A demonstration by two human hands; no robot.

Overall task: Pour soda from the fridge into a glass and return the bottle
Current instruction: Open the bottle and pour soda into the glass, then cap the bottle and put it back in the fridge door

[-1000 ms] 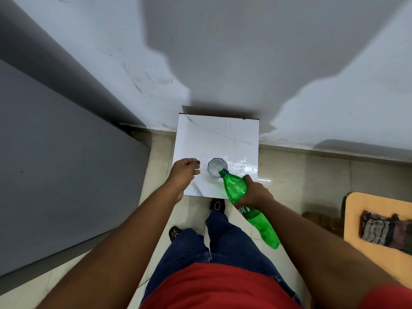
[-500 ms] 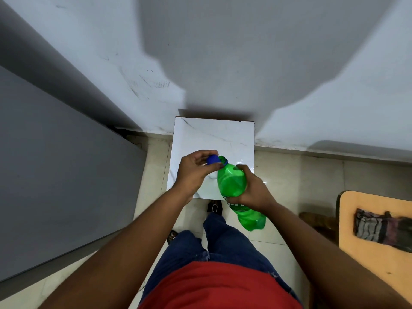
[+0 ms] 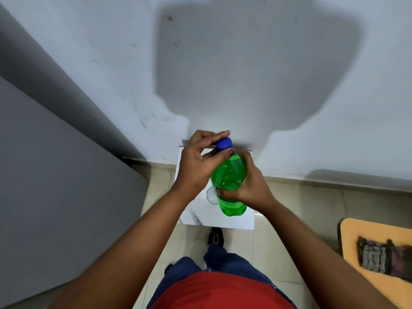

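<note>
The green soda bottle (image 3: pixel 228 175) stands nearly upright in mid-air above the small white marble table (image 3: pixel 236 219). My right hand (image 3: pixel 247 188) wraps around its body. My left hand (image 3: pixel 198 163) pinches the blue cap (image 3: pixel 224 144) on the bottle's neck with thumb and fingers. The clear glass (image 3: pixel 210 195) rests on the table, mostly hidden behind the bottle and my hands; only its left rim shows.
A grey fridge side (image 3: pixel 55 186) fills the left. A white wall (image 3: pixel 245 63) rises directly behind the table. At the right edge stands an orange chair seat (image 3: pixel 376 253) with a folded striped cloth (image 3: pixel 383 257). Beige floor tiles and my foot lie below.
The bottle went from tilted over the glass to upright and lifted higher. My left hand left the table, brought the blue cap to the neck and now grips it there.
</note>
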